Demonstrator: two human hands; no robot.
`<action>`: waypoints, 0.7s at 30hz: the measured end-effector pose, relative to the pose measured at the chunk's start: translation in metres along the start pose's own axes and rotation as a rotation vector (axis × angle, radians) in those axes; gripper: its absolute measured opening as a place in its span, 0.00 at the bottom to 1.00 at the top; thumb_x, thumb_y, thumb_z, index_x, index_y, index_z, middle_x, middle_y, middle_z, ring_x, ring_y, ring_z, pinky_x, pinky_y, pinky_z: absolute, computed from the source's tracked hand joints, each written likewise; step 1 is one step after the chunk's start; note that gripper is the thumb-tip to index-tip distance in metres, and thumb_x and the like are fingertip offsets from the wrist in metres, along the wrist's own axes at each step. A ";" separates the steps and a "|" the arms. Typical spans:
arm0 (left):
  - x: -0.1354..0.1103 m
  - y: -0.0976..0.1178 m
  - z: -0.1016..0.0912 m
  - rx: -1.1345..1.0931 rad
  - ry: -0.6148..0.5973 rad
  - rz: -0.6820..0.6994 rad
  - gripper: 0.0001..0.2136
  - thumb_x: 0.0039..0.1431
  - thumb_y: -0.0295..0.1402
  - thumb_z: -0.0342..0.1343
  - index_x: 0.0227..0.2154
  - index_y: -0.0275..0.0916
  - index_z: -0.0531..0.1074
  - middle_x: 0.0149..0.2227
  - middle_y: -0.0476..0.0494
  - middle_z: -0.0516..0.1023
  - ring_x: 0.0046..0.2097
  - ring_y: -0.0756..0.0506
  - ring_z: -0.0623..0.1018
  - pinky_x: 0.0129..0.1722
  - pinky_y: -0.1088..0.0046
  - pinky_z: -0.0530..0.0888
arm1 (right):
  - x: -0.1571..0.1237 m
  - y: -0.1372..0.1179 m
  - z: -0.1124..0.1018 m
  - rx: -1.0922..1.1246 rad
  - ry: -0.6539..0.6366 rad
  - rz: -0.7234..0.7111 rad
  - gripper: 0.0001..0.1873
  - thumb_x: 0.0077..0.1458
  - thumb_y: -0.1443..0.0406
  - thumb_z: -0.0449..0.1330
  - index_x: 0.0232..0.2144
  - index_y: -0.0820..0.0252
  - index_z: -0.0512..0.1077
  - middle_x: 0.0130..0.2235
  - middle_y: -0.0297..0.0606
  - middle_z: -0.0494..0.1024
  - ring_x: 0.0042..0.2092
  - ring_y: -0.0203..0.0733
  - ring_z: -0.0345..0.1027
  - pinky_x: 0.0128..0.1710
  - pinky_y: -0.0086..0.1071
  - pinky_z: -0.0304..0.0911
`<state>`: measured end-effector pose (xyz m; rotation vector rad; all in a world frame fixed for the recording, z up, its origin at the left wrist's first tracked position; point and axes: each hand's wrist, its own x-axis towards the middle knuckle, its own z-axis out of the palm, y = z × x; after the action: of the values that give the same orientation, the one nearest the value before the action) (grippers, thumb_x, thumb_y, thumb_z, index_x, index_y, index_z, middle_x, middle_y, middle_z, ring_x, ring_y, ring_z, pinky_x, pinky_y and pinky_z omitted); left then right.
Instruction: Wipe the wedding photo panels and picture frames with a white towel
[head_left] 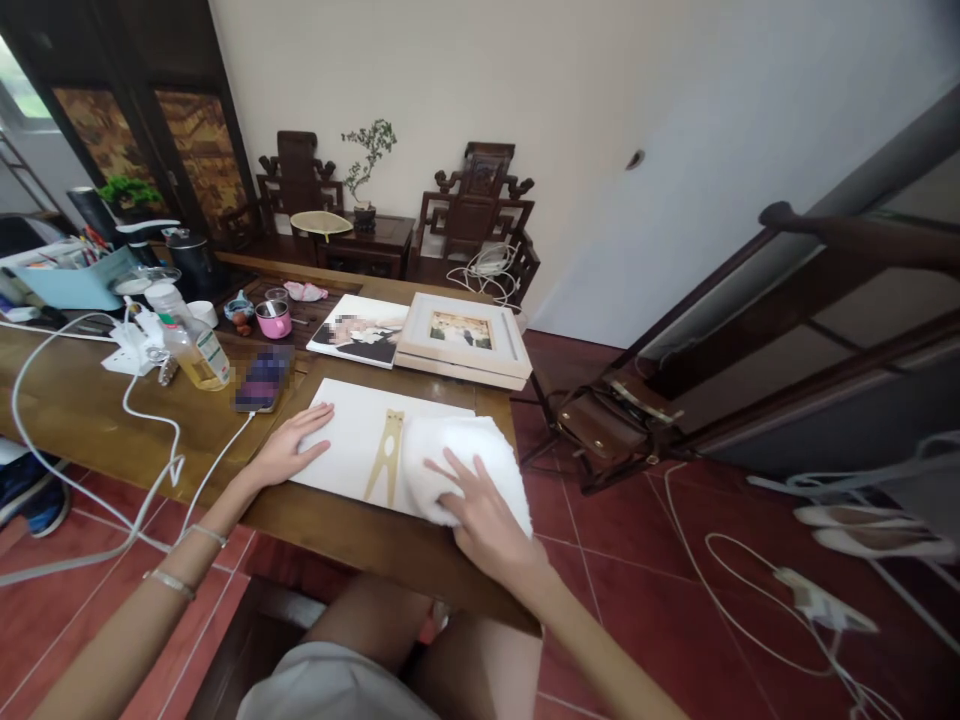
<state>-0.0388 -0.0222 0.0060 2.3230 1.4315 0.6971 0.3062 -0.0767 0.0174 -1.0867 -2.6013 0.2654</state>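
Note:
A white panel (352, 440) with a wooden stand piece on its back lies flat on the wooden table (90, 405) in front of me. My left hand (289, 450) rests flat on its left edge, fingers stretched out. My right hand (480, 515) presses a folded white towel (469, 455) onto the panel's right part, fingers spread on the cloth.
A framed picture (465, 340) and a photo print (360, 332) lie farther back. A phone (262, 382), an oil bottle (196, 350), a pink cup (274, 320) and white cables sit to the left. A brown bag (604, 420) stands on the red tile floor at right.

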 end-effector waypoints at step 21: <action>-0.005 0.007 0.000 0.010 -0.006 -0.013 0.25 0.64 0.43 0.49 0.62 0.45 0.59 0.64 0.45 0.59 0.66 0.42 0.58 0.64 0.56 0.58 | -0.004 -0.003 0.002 0.039 0.079 -0.057 0.23 0.31 0.82 0.46 0.28 0.60 0.71 0.62 0.46 0.62 0.68 0.53 0.35 0.60 0.68 0.43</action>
<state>-0.0356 -0.0300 0.0081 2.3187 1.4493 0.6803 0.3064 -0.0819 0.0154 -0.9881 -2.5419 0.2535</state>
